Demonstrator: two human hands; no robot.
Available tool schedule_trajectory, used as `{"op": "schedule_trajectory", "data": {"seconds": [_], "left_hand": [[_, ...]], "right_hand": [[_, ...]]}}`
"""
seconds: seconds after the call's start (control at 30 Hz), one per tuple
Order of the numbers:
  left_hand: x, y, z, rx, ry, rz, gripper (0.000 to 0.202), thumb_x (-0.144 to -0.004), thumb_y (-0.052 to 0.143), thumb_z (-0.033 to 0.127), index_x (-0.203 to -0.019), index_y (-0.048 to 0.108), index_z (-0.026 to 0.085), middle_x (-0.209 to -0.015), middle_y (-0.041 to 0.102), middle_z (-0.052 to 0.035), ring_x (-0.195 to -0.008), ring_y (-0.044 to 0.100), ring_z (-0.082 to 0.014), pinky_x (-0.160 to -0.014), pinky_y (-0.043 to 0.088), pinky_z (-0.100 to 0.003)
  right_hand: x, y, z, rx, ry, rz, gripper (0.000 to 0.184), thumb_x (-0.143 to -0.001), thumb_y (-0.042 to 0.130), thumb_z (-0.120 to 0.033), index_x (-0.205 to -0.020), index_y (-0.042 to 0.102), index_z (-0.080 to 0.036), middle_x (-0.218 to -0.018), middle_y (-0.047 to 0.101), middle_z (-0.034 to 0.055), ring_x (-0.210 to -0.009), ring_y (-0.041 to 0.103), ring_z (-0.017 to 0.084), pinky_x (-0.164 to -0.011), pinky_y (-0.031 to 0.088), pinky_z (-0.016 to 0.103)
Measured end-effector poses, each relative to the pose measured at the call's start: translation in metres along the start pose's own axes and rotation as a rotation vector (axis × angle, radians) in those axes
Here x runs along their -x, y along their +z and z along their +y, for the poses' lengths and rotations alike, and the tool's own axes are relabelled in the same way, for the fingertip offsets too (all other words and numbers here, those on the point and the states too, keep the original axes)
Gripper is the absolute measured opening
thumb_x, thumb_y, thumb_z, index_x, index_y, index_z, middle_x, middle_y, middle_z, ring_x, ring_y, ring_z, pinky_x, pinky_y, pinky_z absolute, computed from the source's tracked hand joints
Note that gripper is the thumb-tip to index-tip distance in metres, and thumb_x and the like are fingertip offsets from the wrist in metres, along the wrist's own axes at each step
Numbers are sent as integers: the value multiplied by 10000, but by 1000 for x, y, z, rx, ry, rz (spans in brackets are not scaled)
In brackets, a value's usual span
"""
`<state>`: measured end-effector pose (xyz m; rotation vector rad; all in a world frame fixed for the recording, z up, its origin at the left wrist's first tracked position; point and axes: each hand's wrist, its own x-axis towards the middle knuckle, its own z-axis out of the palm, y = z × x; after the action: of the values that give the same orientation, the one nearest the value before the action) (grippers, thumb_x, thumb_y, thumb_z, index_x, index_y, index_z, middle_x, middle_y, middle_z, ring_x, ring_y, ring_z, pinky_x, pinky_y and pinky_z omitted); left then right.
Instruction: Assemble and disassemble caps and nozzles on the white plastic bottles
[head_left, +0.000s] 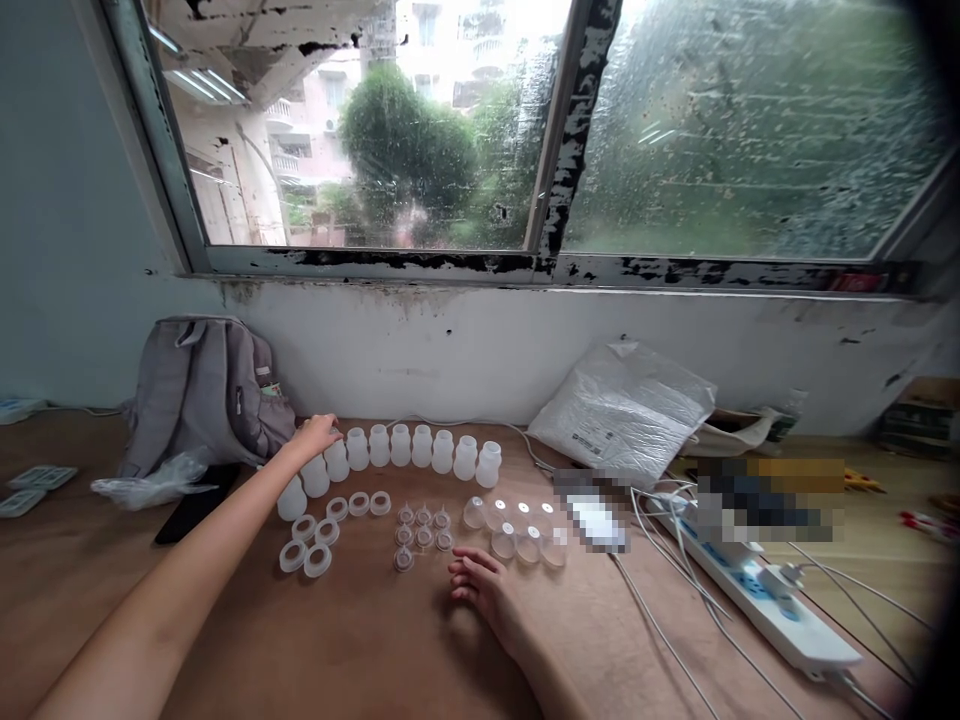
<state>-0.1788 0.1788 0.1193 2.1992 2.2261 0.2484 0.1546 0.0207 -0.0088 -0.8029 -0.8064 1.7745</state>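
Frosted white bottles (pixel 401 446), wide-necked, in an arc

Left arm (pixel 187 570), one: bare, smooth, long and slim, widening evenly from a narrow wrist (pixel 291 455) towards the elbow; left hand (pixel 318 435) bare, finer detail blurred. Right arm (pixel 546 668), one: bare, smooth, cut off by the lower edge; right hand (pixel 486 588) bare, fingers (pixel 471 572) slender with rounded tips, nails too small to read.

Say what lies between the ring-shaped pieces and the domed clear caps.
In the head view, a cluster of small teat-shaped pieces lies between them. The right hand is by that cluster's near right edge.
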Motion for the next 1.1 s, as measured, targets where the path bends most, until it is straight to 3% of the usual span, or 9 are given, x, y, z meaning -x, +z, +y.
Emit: {"op": "schedule_trajectory", "data": {"seconds": [0.17, 0.27, 0.37, 0.47, 0.57, 0.67, 0.87, 1.0, 1.1], "left_hand": [[11, -7, 11, -12, 49, 92, 444, -760, 471, 335, -1160, 441, 145, -1133, 536, -147, -1030, 494, -292, -824, 386, -363], [33, -2, 28, -1, 141, 164, 415, -805, 399, 294, -1202, 400, 171, -1217, 470, -108, -1129, 405, -251, -918, 324, -345], [70, 26, 48, 88, 353, 201, 326, -823, 361, 277, -1106, 490, 179, -1096, 544, -86, -1035, 470, -213, -896, 353, -324], [110, 71, 66, 175, 454, 179, 307, -801, 405, 270, -1080, 510, 198, -1054, 565, -74, -988, 495, -216, -866, 381, -346], [132, 112, 76, 210, 374, 241, 360, -768, 448, 251, -1122, 489, 204, -1140, 529, -88, -1062, 454, -243, -914, 346, -404], [131, 135, 82, 170, 215, 312, 404, -750, 481, 278, -1144, 477, 188, -1219, 470, -116, -1137, 390, -288, -945, 293, -473], [122, 138, 94, 382, 112, 506, 179, -810, 409, 268, -797, 563, 179, -1040, 555, -103, -1061, 459, -253, -916, 339, -446], [145, 135, 108, 747, 14, 649, 184, -850, 348, 284, -770, 485, 191, -1015, 545, -84, -1003, 508, -195, -843, 421, -362], [167, 131, 120, 802, 95, 608, 120, -840, 387, 264, -799, 474, 192, -1070, 526, -84, -1039, 493, -189, -871, 407, -360]], "right_hand": [[-1, 0, 1, 9, 9, -4, 212, -678, 652, -269, -851, 623, -151, -722, 623, 48, -602, 577, 131, -578, 450, 267], [0, 0, 2, 25, 4, 2, 213, -678, 652, -279, -846, 618, -153, -710, 616, 44, -581, 570, 129, -564, 446, 265], [-1, 0, 3, 69, -28, 20, 216, -680, 650, -297, -845, 616, -162, -708, 609, 41, -570, 558, 129, -553, 444, 268], [-2, -1, 5, 202, -139, 100, 203, -668, 654, -312, -818, 619, -180, -677, 594, 25, -539, 536, 129, -524, 438, 268], [-5, -2, 11, 414, -315, 212, 181, -652, 653, -328, -781, 619, -205, -586, 555, -5, -471, 498, 126, -459, 411, 257], [-10, -3, 16, 582, -388, 270, 207, -655, 618, -374, -788, 598, -216, -579, 544, -10, -450, 491, 130, -399, 398, 244], [-29, -5, 16, 900, -353, 315, 308, -699, 516, -388, -940, 555, -201, -535, 534, -23, -360, 472, 126, -340, 374, 237], [-40, -5, 15, 1129, -471, 309, 246, -675, 549, -313, -856, 641, -174, -492, 552, 2, -456, 520, 162, -484, 423, 273], [-38, -3, 14, 1116, -539, 310, 223, -715, 526, -332, -794, 656, -169, -584, 591, 35, -502, 528, 156, -525, 431, 276]]}}
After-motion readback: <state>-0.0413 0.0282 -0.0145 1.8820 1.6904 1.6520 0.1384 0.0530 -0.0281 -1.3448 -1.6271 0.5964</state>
